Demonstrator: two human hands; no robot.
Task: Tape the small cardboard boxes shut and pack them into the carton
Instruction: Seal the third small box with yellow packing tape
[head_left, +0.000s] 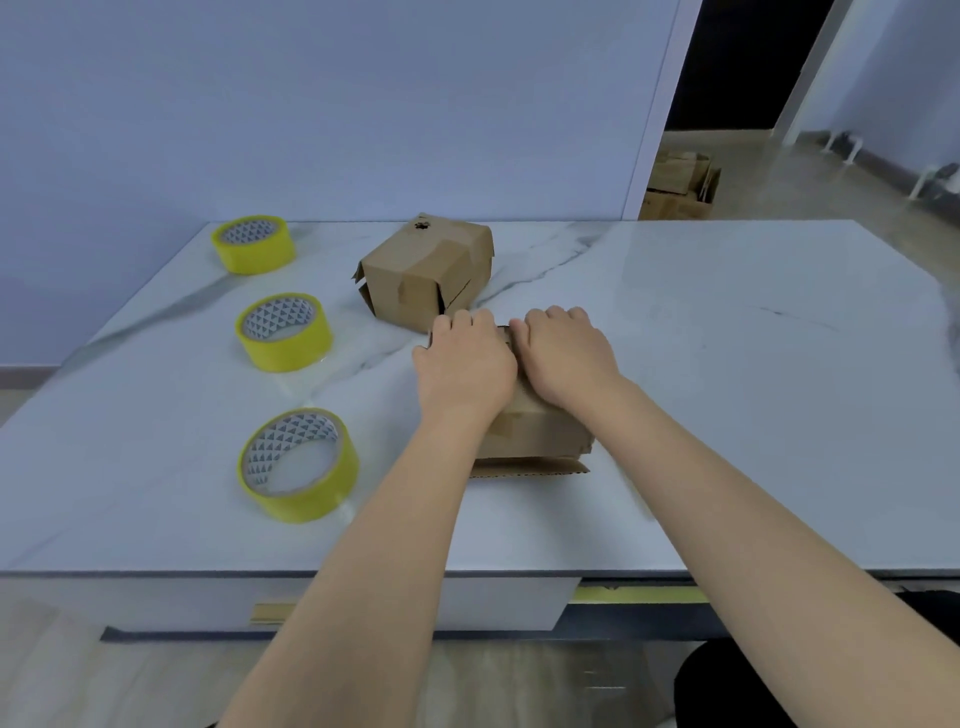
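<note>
Side by side, the left hand (465, 364) and right hand (563, 356) curl over the small box (535, 431), probably light, easily dented, best held at its edges.

Reaching forward with both bare forearms, converging over the small cardboard box (535, 431). Laying the left hand (465, 364) palm down on the left part of the box's top, wrist straight, thumb out past the box's left side. Laying the right hand (563, 353) palm down on the right part of the top, just beside the left, index fingers meeting. Curling the fingers of both hands down over the box's far edge, knuckles raised, fingertips out of sight behind it.
</note>
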